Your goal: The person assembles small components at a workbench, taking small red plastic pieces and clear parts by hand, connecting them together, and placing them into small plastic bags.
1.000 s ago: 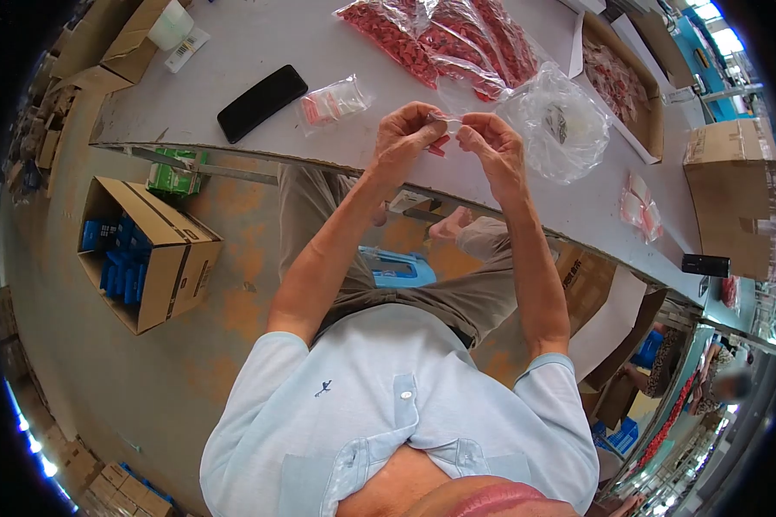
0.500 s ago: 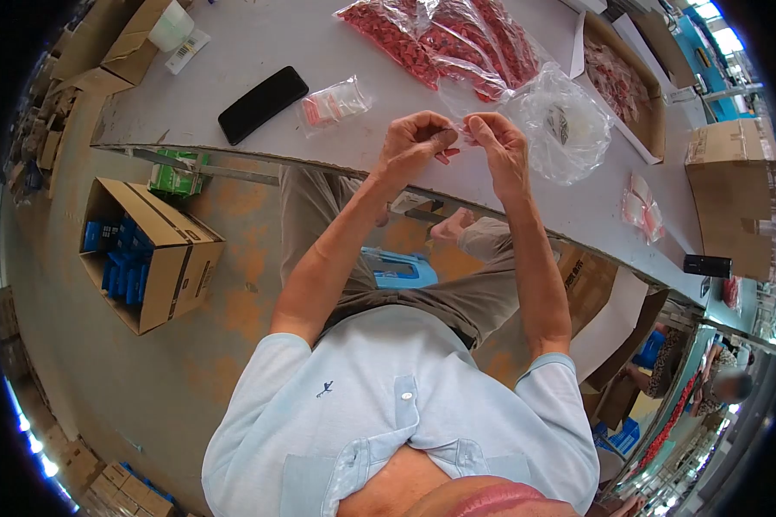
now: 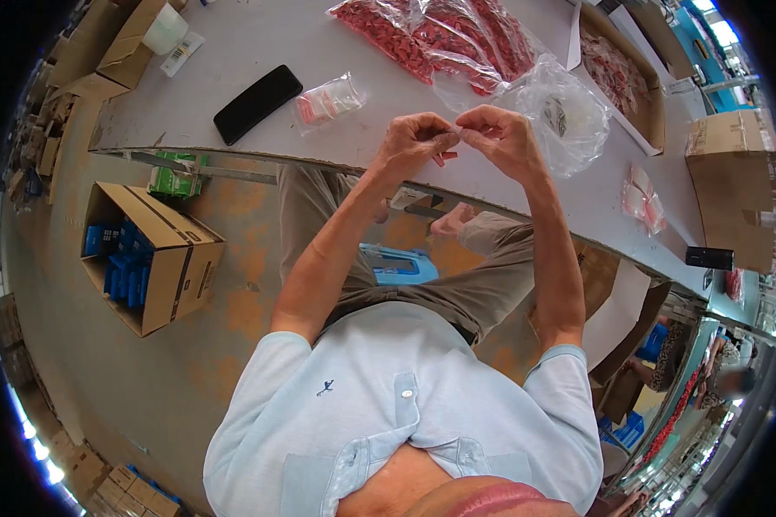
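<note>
My left hand (image 3: pixel 414 145) is closed in a pinch over the table's near edge. A small red piece (image 3: pixel 441 158) sticks out below its fingers. Fingertip to fingertip with it, my right hand (image 3: pixel 502 140) is pinched too; whatever lies between its thumb and forefinger is too small to make out. Beyond the hands lies a large clear plastic bag (image 3: pixel 444 39) full of small red pieces. To the right of it is a bundle of clear plastic bags (image 3: pixel 565 121), close to my right hand. Left of my hands rests a small clear packet (image 3: pixel 328 102) with red and white contents.
A black phone (image 3: pixel 257 103) lies on the table (image 3: pixel 177 116). An open carton (image 3: pixel 655 129) of small packets stands at right, near more packets (image 3: pixel 642 202) and a closed cardboard box (image 3: pixel 733 181). On the floor sits a carton (image 3: pixel 177 267) holding blue boxes. Another person (image 3: pixel 724 370) is at far right.
My right hand has turned, its fingers now pointing more to the left and meeting the left fingertips. The left hand has barely moved. My view has shifted slightly.
</note>
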### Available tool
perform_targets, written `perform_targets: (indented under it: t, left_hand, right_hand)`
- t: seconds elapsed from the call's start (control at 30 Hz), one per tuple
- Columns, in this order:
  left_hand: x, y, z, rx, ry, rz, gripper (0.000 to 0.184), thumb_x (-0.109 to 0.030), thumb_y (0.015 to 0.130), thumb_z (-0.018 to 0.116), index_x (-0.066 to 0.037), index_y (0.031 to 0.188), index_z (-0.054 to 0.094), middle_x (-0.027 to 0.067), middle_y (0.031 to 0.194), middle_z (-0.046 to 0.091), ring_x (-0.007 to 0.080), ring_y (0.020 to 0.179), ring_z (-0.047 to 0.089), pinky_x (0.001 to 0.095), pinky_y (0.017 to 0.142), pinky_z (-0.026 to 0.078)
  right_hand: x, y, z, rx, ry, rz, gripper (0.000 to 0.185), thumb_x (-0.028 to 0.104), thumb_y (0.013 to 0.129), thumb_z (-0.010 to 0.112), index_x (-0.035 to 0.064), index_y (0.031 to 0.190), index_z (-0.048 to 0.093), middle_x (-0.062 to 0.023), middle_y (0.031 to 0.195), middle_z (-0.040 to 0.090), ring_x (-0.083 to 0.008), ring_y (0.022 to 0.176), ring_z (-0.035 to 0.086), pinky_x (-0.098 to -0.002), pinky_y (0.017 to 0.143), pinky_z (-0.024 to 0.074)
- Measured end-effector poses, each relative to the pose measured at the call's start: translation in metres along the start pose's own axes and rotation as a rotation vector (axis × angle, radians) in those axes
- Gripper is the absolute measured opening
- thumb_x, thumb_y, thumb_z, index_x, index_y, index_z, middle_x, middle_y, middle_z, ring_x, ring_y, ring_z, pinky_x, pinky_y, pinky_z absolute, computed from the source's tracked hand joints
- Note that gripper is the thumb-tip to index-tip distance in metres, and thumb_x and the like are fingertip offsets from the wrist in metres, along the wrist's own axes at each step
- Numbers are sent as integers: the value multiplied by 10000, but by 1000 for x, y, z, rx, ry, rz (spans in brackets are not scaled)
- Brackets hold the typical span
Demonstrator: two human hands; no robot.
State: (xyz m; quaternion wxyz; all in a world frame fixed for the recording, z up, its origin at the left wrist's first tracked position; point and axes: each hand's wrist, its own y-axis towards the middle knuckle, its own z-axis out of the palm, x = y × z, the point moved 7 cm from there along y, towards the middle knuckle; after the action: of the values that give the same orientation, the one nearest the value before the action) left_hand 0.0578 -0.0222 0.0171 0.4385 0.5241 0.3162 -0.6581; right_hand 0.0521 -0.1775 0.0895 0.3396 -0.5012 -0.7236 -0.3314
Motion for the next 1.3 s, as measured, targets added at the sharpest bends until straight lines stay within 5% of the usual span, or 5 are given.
perform_targets:
  t: [0.3,0.37,0.57,0.83,1.3]
  left_hand:
    - [6,2,-1,35,51,12,133,-85,971,743,19,1053,744,58,910,728,91,788,679,243,661,615]
    - [6,1,0,49,37,2,121,-80,974,736,16,1048,743,57,914,728,92,790,679,245,667,618]
    - [-3,-1,-1,-17,-50,32,100,-47,995,695,-3,1084,709,48,926,720,94,810,689,251,688,627]
    - [3,2,-9,-31,-84,111,115,-35,988,698,-20,1101,699,34,971,714,86,865,671,236,775,568]
    - [0,-1,-6,-35,-15,69,118,-95,983,733,-20,1073,722,12,925,710,57,833,624,219,737,532]
  right_hand:
    - [5,-3,5,-80,-160,-135,141,139,980,678,5,1018,701,-85,825,723,-130,727,675,-285,707,571]
    - [-24,-6,-3,-285,95,121,196,195,1028,631,4,1027,674,-86,821,706,-114,744,657,-269,701,551]
    - [-41,-23,9,-228,475,209,249,238,1043,648,-2,1079,701,-48,879,716,-112,811,669,-273,774,566]
    - [-37,-32,24,-221,568,165,150,126,997,700,-4,1069,716,-37,912,721,-105,816,672,-268,774,567]
    - [-24,-29,21,-225,506,148,115,80,987,683,-13,1040,724,-39,896,725,-94,807,674,-236,755,551]
